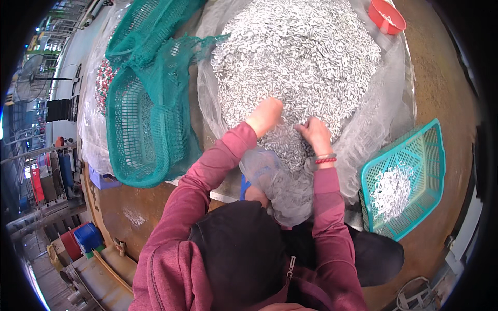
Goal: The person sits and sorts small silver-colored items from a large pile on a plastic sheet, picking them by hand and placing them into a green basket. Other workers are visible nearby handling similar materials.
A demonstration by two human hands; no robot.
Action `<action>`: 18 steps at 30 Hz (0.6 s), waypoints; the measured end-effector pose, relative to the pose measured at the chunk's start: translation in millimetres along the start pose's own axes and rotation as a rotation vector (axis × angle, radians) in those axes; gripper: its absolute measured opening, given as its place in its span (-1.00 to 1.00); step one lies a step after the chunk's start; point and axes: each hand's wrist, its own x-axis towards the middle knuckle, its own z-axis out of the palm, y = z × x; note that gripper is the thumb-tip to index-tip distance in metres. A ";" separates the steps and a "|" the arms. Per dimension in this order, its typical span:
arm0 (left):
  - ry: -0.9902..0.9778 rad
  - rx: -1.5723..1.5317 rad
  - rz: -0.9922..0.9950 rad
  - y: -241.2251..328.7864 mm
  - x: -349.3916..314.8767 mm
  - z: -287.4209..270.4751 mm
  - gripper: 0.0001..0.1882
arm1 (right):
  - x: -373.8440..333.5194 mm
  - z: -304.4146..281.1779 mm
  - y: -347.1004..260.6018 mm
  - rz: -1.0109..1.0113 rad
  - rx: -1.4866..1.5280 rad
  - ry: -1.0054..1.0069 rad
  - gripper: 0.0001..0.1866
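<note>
A broad heap of small white-and-grey elongated pieces [295, 57] lies on a sheet of clear plastic mesh in front of me. My left hand [267, 115] is at the heap's near edge, closed, its fingertips turned down and away from view. Just to its right, my right hand [316, 135], with a red bracelet at the wrist, is closed over the same edge with thumb and fingers bent inward. Whatever either hand holds is hidden or too small to name. Between my forearms, the bunched translucent mesh sheet [290, 199] hangs toward my lap.
To the right, a teal plastic basket [438, 150] contains a small pile of white pieces [391, 192]. A red bowl [388, 13] sits at the far right of the heap. On the left are green baskets [116, 150] draped with green netting [174, 72], beside red-and-white pieces [105, 83].
</note>
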 end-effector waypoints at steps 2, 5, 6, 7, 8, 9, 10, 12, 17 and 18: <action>0.023 -0.027 0.019 0.3 -1.2 10.0 -0.70 | -4.8 9.1 -6.0 -0.195 -0.061 0.120 -0.72; 0.046 0.019 -0.027 -2.6 2.0 1.7 -0.83 | 2.0 9.6 -5.2 -0.243 0.200 0.220 -0.74; 0.127 -0.065 0.048 -6.8 0.6 -7.2 -0.85 | 7.0 4.4 0.1 -0.213 0.309 0.177 -0.71; 0.162 -0.366 0.073 -10.9 -1.8 -17.9 -0.80 | 11.4 1.5 2.8 -0.293 0.410 0.201 -0.71; 0.204 -0.504 0.087 -11.3 -5.2 -26.8 -0.80 | 14.3 -2.9 6.4 -0.381 0.549 0.266 -0.71; 0.181 -0.625 0.049 -10.8 -6.6 -36.2 -0.81 | 17.3 -7.6 8.1 -0.342 0.547 0.198 -0.70; 0.145 -0.739 -0.008 -9.6 -8.5 -45.1 -0.82 | 18.5 -13.3 8.3 -0.303 0.566 0.142 -0.70; 0.046 -1.006 -0.036 -7.3 -13.9 -60.2 -0.83 | 14.1 -23.6 4.4 -0.195 0.728 -0.003 -0.68; -0.136 -1.793 -0.028 -3.7 -23.7 -80.8 -0.81 | -13.7 -47.7 -11.9 0.034 1.741 -0.423 -0.61; -0.132 -1.915 -0.021 -3.8 -23.9 -81.3 -0.77 | -15.2 -48.9 -14.8 -0.013 1.915 -0.421 -0.61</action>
